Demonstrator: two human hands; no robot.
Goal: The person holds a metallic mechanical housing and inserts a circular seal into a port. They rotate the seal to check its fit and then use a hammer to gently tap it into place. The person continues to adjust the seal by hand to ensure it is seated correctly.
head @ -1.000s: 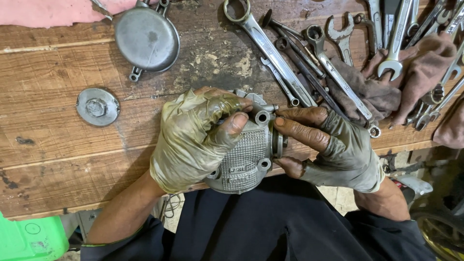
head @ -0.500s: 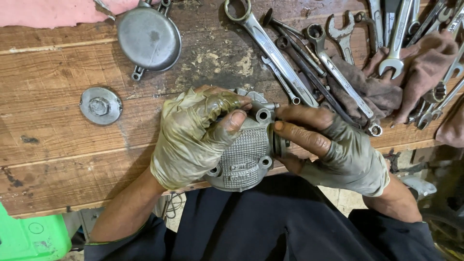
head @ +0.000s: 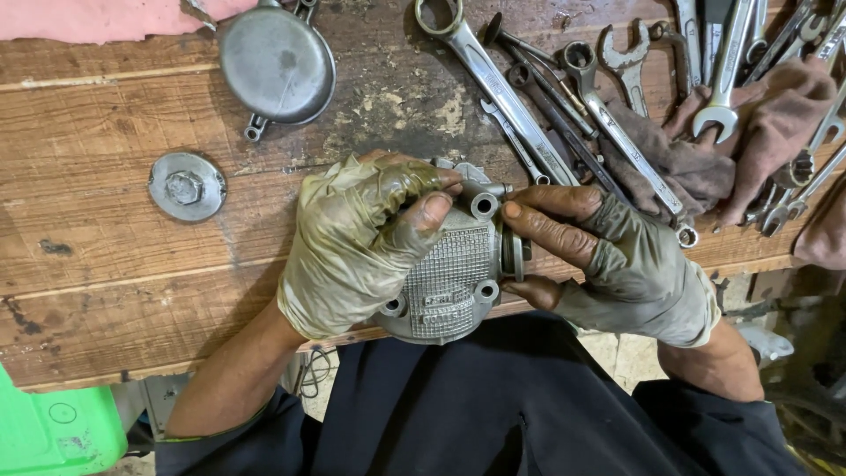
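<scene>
Your left hand [head: 357, 242], in a grimy fingerless glove, is curled over the top of a grey cast-metal engine cover with a finely ribbed face [head: 445, 282], thumb pressed down beside one of its round bolt bosses. Your right hand [head: 608, 260], gloved the same way, closes on the cover's right edge: bare fingertips [head: 515, 211] pinch a short round fitting there from above, thumb beneath. The cover sits at the near edge of the worn, oil-stained wooden plank bench [head: 106, 264], partly overhanging it above your dark lap.

Just beyond your right hand lies a fan of long chrome ring-and-open-end spanners [head: 520, 106], some resting on a crumpled brown-pink rag [head: 749, 132]. Well to the left sit a small round grey metal disc with a hex bolt in its middle [head: 186, 185] and, farther back, a smooth oval grey metal cap with lugs [head: 276, 62]. A bright green plastic container [head: 53, 427] shows at the lower left, below the bench.
</scene>
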